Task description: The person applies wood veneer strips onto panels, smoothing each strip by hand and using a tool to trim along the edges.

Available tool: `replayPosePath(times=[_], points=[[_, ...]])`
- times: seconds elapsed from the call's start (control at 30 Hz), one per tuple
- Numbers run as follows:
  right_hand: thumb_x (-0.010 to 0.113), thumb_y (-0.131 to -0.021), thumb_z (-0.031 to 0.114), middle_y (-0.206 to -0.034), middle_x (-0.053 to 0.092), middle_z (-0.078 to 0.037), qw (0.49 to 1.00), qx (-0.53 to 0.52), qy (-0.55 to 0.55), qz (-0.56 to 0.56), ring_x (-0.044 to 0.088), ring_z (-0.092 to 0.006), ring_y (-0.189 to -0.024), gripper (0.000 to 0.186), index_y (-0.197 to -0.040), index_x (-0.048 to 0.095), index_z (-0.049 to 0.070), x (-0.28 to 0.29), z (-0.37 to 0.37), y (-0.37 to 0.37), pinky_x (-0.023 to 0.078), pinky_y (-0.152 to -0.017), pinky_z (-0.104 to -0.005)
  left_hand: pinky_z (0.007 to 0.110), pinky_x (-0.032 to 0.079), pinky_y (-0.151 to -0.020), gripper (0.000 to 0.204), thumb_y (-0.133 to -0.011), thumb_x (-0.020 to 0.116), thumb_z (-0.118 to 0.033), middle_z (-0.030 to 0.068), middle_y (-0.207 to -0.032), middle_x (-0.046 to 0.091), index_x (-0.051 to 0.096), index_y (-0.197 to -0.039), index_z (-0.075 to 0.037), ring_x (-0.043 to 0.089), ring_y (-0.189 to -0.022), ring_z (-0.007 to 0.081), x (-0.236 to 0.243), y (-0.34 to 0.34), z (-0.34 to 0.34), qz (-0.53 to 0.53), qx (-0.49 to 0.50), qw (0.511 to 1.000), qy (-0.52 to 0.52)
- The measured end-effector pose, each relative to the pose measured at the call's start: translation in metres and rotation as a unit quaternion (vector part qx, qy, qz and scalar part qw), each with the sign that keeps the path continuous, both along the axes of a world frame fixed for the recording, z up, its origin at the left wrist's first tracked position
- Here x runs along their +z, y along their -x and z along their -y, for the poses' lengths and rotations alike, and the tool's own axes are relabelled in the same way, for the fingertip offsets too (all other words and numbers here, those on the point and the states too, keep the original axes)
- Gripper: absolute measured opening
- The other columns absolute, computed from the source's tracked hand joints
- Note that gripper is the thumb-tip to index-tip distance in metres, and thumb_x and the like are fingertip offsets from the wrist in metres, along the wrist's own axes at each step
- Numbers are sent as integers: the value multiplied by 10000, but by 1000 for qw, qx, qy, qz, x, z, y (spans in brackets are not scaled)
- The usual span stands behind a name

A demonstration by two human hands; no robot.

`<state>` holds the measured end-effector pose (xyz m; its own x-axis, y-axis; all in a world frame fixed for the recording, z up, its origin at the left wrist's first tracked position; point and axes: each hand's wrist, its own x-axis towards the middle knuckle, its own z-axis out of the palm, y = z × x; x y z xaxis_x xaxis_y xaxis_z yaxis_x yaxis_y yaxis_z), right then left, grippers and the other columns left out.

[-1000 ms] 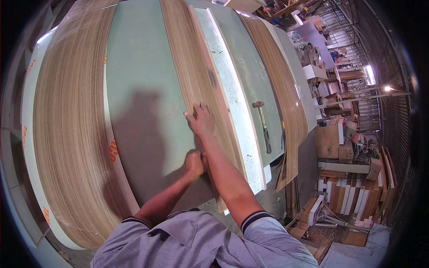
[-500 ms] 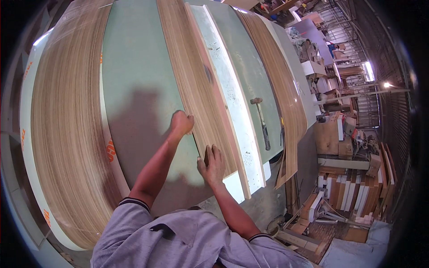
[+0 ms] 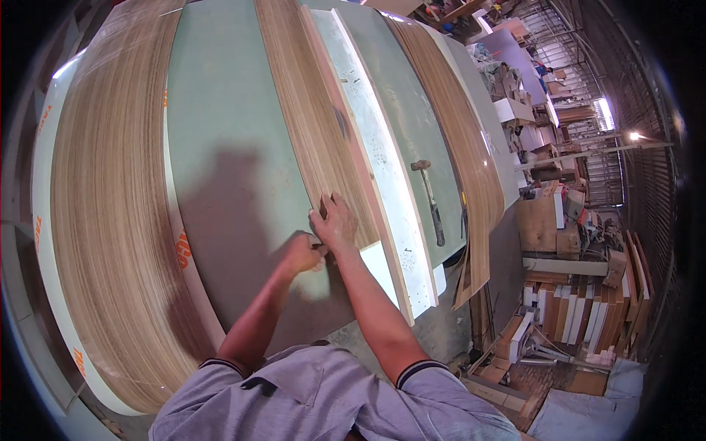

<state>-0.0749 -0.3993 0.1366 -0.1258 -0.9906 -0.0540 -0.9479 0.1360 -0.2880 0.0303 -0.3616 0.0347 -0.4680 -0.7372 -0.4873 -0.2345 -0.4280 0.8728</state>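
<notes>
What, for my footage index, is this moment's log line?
left hand: curled by brown strip | right hand: on strip | hammer: on green sheet

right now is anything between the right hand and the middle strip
Nothing visible: the right hand lies on the strip, near its left edge. The left hand is close by, nearer the body, but not in between. What may be under the palm is hidden.

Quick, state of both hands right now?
Left hand: closed, fingers curled; whether it grips anything cannot be told.
Right hand: open, resting on the long, brown wood-grain strip.
</notes>
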Motion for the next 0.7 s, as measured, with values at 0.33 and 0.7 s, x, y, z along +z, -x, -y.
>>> replayPosePath(times=[0.33,0.7], points=[[694,-836,428,-1333,556,-210,998,20,62,-27,546,-378,-1202,569,-1245,615,40,-4,46,12,474,-948,-504,492,541,-714,184,-780,718,-187,252,-840,687,717,-825,-10,685,-819,416,44,39,47,150,129,964,175],[655,-928,233,-877,696,-165,987,-5,63,150,696,-312,-810,202,-957,722,45,43,-152,43,543,-684,-365,418,574,-685,299,-778,729,-230,265,-747,682,691,-742,64,713,-715,371,26,18,166,194,190,953,133]])
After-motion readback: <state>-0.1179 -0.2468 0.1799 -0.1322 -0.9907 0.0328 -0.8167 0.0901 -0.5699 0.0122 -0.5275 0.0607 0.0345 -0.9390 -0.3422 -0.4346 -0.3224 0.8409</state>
